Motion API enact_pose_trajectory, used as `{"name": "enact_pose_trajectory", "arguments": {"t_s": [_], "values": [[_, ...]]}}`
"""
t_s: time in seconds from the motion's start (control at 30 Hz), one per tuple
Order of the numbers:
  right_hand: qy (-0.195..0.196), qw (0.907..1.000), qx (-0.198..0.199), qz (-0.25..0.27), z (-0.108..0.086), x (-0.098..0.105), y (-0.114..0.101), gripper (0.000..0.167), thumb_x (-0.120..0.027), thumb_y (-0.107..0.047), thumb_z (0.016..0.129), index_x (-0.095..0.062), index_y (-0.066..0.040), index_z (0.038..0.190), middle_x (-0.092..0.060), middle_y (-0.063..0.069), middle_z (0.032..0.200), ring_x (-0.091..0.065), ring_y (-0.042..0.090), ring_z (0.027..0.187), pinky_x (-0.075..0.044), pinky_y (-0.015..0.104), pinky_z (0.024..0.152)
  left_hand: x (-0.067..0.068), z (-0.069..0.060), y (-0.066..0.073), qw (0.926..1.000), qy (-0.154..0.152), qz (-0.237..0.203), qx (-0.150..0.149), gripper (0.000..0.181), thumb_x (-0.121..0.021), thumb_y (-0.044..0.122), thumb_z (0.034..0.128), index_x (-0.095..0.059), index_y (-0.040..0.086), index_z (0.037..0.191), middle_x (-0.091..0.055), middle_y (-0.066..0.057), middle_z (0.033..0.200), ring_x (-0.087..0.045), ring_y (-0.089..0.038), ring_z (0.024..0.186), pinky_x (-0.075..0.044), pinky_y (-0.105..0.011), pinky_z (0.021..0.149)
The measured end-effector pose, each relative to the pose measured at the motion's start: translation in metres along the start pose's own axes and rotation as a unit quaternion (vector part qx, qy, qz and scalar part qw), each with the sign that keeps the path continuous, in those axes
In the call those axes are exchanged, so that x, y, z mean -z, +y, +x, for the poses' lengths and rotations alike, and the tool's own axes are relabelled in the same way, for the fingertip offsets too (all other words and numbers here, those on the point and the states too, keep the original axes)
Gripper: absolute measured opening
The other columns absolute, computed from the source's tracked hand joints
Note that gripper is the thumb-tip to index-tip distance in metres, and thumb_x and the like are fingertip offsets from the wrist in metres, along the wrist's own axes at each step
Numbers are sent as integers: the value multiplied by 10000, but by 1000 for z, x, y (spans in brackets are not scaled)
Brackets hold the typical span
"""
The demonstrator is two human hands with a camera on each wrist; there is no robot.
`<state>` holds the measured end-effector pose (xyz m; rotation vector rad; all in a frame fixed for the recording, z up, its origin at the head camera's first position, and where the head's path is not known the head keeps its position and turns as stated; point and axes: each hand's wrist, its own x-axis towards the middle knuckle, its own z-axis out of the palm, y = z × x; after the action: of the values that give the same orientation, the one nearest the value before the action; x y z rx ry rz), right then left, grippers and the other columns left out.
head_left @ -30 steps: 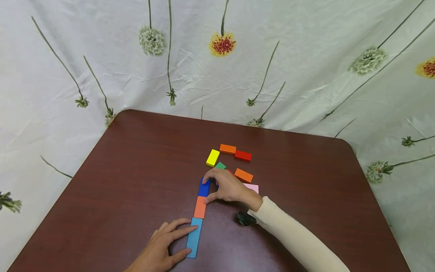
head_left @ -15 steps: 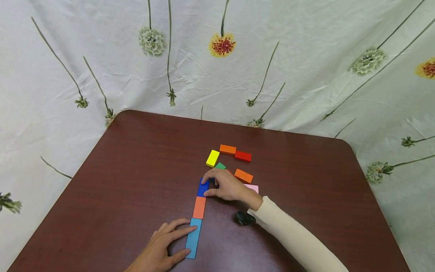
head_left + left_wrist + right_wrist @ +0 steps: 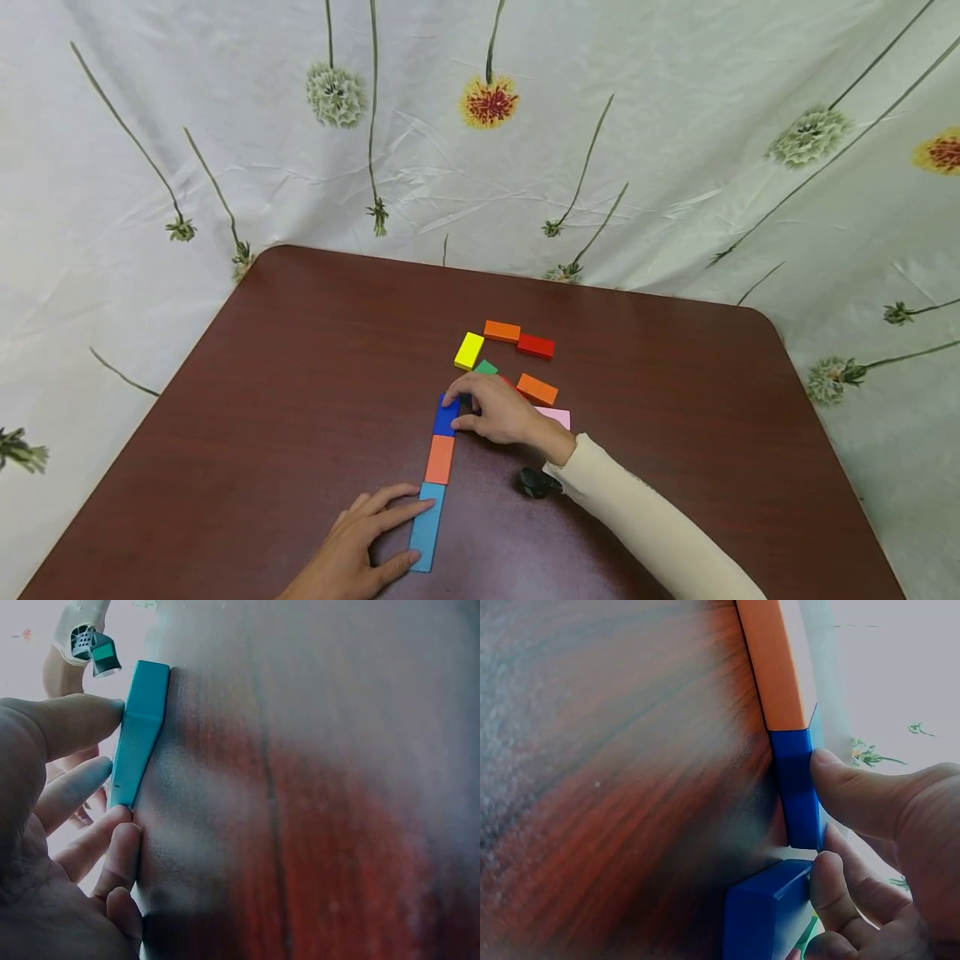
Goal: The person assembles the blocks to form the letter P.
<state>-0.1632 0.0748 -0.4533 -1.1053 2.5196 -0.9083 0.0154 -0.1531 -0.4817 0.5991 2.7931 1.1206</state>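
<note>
Three flat blocks lie end to end in a row on the table: a light blue block (image 3: 426, 533) nearest, a coral-orange block (image 3: 439, 460) in the middle and a dark blue block (image 3: 445, 422) at the far end. My left hand (image 3: 360, 533) rests its thumb and extended fingers on the light blue block (image 3: 142, 724). With bent thumb and forefinger my right hand (image 3: 498, 408) pinches the dark blue block (image 3: 799, 776) along its length. In the right wrist view, its other fingers hang beside a second dark blue block (image 3: 761, 915), mostly hidden in the head view.
Beyond my right hand lie a yellow block (image 3: 469, 351), a green block (image 3: 486, 367), two orange blocks (image 3: 502, 331) and a red block (image 3: 536, 346). A pink block (image 3: 555, 417) shows past the wrist. Behind the brown table (image 3: 300, 350) hangs a flowered cloth (image 3: 420, 150).
My right thumb has moved from the coral-orange block's edge up to the dark blue block. The dark blue and coral-orange blocks sit slightly further left. My left hand stays put.
</note>
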Motion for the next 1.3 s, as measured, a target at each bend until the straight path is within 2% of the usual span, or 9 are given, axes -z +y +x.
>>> {"name": "enact_pose_trajectory", "arguments": {"t_s": [0.13, 0.23, 0.3, 0.4, 0.53, 0.8, 1.0, 1.17, 1.3], "values": [[-3, 9999, -17, 104, 0, 1, 2, 246, -753, -145, 903, -707, -87, 1138, -689, 43, 1110, -533, 174, 726, -420, 215, 672, 0, 0, -1, 10000, -37, -23, -19, 515, -782, 394, 859, -633, 342, 1349, -578, 56, 1364, -451, -32, 1004, -388, -340, 774], [45, 9998, -86, 187, 1, 4, 2, 254, -753, -158, 905, -710, -88, 1146, -672, 31, 959, -497, 123, 689, -416, 212, 654, -1, 0, -1, 10000, -37, -26, -37, 514, -783, 391, 858, -637, 337, 1348, -579, 53, 1362, -451, -35, 1006, -388, -340, 773], [135, 9996, -94, 239, 2, 7, 2, 250, -757, -162, 902, -714, -89, 1137, -634, 39, 868, -482, 106, 671, -414, 219, 647, 0, 0, -2, 10000, -43, -25, -42, 517, -786, 385, 856, -638, 335, 1348, -578, 55, 1360, -447, -32, 1006, -386, -337, 771], [313, 9992, -119, 220, 4, 11, 3, 241, -766, -173, 896, -722, -86, 1117, -609, 47, 831, -464, 86, 654, -412, 219, 644, 0, -1, -2, 10000, -73, -59, -21, 520, -789, 377, 853, -639, 335, 1348, -577, 60, 1355, -439, -23, 1000, -381, -328, 762], [486, 9981, -303, 247, 9, 17, 9, 261, -769, -183, 893, -728, -72, 1125, -637, 84, 887, -473, 117, 665, -398, 217, 639, 0, -1, -2, 9999, -85, -100, -48, 519, -785, 370, 859, -634, 336, 1354, -574, 59, 1350, -424, -6, 977, -372, -315, 749], [748, 9888, -1085, 703, 22, 29, 25, 308, -789, -200, 876, -712, -82, 1149, -640, 107, 912, -510, 153, 694, -411, 242, 603, 0, -1, -2, 9999, -42, -46, -102, 522, -790, 356, 858, -631, 334, 1355, -572, 54, 1351, -416, -10, 968, -367, -338, 752], [965, 9817, -1386, 877, 31, 33, 29, 317, -787, -167, 875, -698, -72, 1164, -651, 110, 1126, -531, 172, 695, -463, 260, 603, -1, 0, -2, 9999, 47, 27, -135, 521, -801, 356, 845, -641, 334, 1340, -578, 63, 1348, -436, -22, 988, -383, -359, 763], [981, 9807, -1545, 688, 34, 30, 31, 317, -798, -156, 863, -702, -76, 1155, -597, 100, 1345, -533, 159, 739, -468, 250, 648, -3, -1, -4, 9998, 100, -50, -184, 528, -807, 346, 841, -642, 324, 1341, -578, 63, 1342, -421, -11, 978, -362, -329, 749], [1025, 9791, -1665, 565, 35, 29, 31, 328, -810, -153, 850, -708, -75, 1152, -569, 112, 1404, -538, 162, 766, -467, 254, 680, -4, -1, -5, 9995, 169, -70, -266, 512, -797, 333, 854, -641, 325, 1342, -580, 65, 1335, -423, -11, 970, -359, -323, 741]]}}
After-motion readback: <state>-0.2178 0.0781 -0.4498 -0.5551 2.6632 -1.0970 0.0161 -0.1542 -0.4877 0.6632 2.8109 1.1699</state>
